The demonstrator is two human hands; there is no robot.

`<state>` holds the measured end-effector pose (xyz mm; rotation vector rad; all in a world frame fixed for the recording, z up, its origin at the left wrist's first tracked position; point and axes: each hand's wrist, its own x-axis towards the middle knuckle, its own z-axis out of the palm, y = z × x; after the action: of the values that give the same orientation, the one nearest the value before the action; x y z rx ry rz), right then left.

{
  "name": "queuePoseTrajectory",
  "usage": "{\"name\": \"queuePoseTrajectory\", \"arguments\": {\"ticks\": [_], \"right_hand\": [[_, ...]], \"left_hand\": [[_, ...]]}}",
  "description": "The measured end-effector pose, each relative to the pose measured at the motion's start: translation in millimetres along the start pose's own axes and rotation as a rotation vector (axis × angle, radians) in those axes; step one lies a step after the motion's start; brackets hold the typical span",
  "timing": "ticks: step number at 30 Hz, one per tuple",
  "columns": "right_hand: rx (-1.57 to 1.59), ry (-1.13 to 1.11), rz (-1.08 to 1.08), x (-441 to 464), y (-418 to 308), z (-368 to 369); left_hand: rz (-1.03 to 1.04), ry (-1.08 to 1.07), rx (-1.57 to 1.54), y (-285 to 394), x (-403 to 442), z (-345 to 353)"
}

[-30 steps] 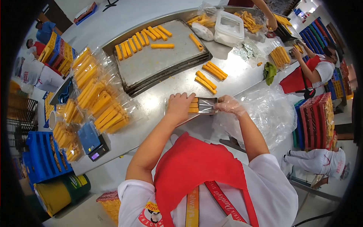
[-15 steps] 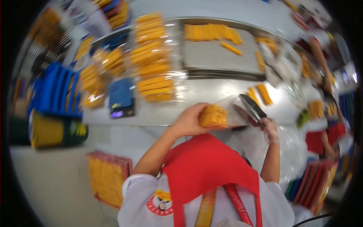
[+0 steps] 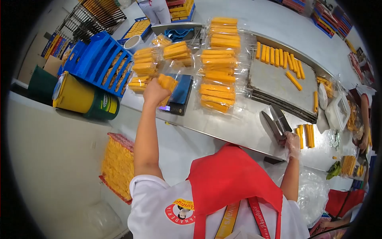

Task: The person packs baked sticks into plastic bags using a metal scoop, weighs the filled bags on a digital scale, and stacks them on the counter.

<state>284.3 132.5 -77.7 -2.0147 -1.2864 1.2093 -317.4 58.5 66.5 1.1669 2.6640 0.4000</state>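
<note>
My left hand [image 3: 156,92] is closed on a clear bag of breadsticks [image 3: 168,83], holding it at the edge of the digital scale [image 3: 182,95]. Whether the bag rests on the scale I cannot tell. My right hand [image 3: 292,144], in a clear plastic glove, grips the handle of a metal scoop [image 3: 275,122] just above the steel table [image 3: 207,126]. Right beside that hand lie loose orange-yellow breadsticks [image 3: 309,136]. Filled bags of breadsticks [image 3: 218,95] are lined up right of the scale, and more bags [image 3: 144,61] sit on its far left side.
Stacked baking trays [image 3: 274,79] hold a row of breadsticks at the back. A white plastic container [image 3: 338,111] stands at the right. Blue crates [image 3: 97,59] and a yellow-and-green bin [image 3: 85,95] are left of the table. Another person's arm [image 3: 364,119] shows at the far right.
My left hand has carried the bag of breadsticks left, from in front of my chest to the scale. The scoop has come away from the bag, still in my right hand. The view has turned left.
</note>
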Motion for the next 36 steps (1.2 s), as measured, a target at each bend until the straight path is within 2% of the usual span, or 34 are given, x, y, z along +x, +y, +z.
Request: {"name": "queuePoseTrajectory", "arguments": {"ticks": [1, 9, 16, 22, 26, 28, 30, 33, 35, 36], "right_hand": [[-0.004, -0.008, -0.006, 1, 2, -1], [-0.040, -0.056, -0.075, 17, 21, -6], [-0.203, -0.047, -0.055, -27, -42, -12], [-0.439, -0.025, -0.203, -35, -63, -23], [-0.356, -0.032, -0.265, -35, -61, -26], [-0.461, -0.032, -0.277, -25, -58, -25], [-0.504, -0.088, -0.272, -22, -60, -26], [-0.522, -0.047, -0.294, -13, -49, -25], [-0.480, -0.051, -0.310, -11, -44, -26], [-0.430, -0.053, -0.322, -10, -42, -25]], "left_hand": [[0.012, -0.028, 0.131, 4, 7, 7], [-0.045, -0.140, 0.296, 13, 47, 50], [0.005, -0.206, 0.389, 16, 49, 38], [-0.010, -0.064, 0.393, 20, 24, 30], [-0.028, -0.061, 0.431, 1, 25, 30], [0.072, -0.095, 0.310, -12, 37, 35], [0.057, -0.064, 0.318, -9, 37, 36], [0.001, -0.138, 0.286, -16, 36, 32], [-0.024, -0.042, 0.072, -46, 41, 29], [-0.024, -0.042, 0.072, -53, 37, 18]]}}
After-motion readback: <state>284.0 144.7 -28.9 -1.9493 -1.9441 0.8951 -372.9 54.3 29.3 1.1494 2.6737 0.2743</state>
